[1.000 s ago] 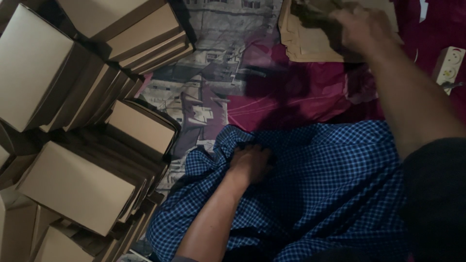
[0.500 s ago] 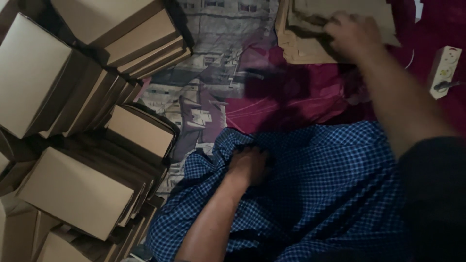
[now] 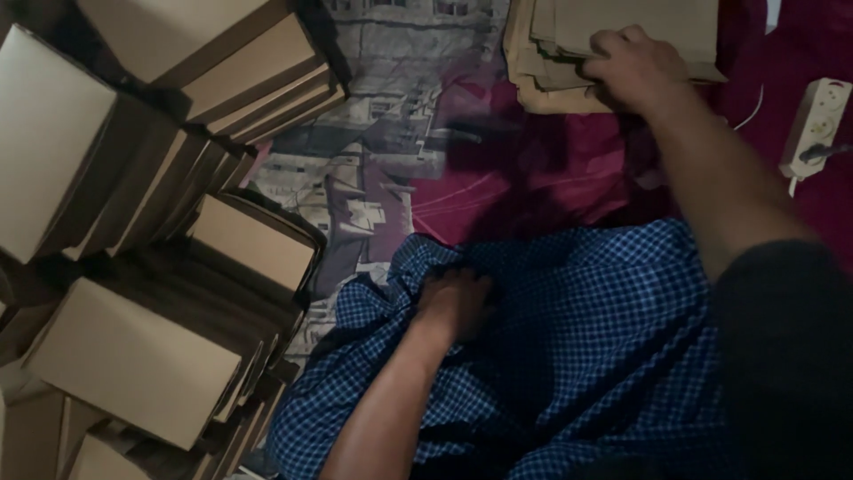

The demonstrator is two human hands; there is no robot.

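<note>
My right hand (image 3: 635, 67) reaches out to the far right and grips the edge of a stack of flat brown cardboard sheets (image 3: 569, 36) lying on the dark red cloth (image 3: 533, 178). My left hand (image 3: 453, 302) rests in a loose fist on the blue checked cloth (image 3: 604, 356) that covers my lap, holding nothing that I can see. The left forearm runs down to the bottom edge of the view.
Several folded brown cardboard boxes (image 3: 142, 231) are piled along the left side, some tilted against each other. A patterned printed sheet (image 3: 373, 178) lies between the boxes and the red cloth. A white power strip (image 3: 813, 124) with a cable sits at the right edge.
The view has shifted, so the cardboard stack and my right hand sit lower in the frame. My right hand has settled on the stack's near edge. The left hand has stayed in place.
</note>
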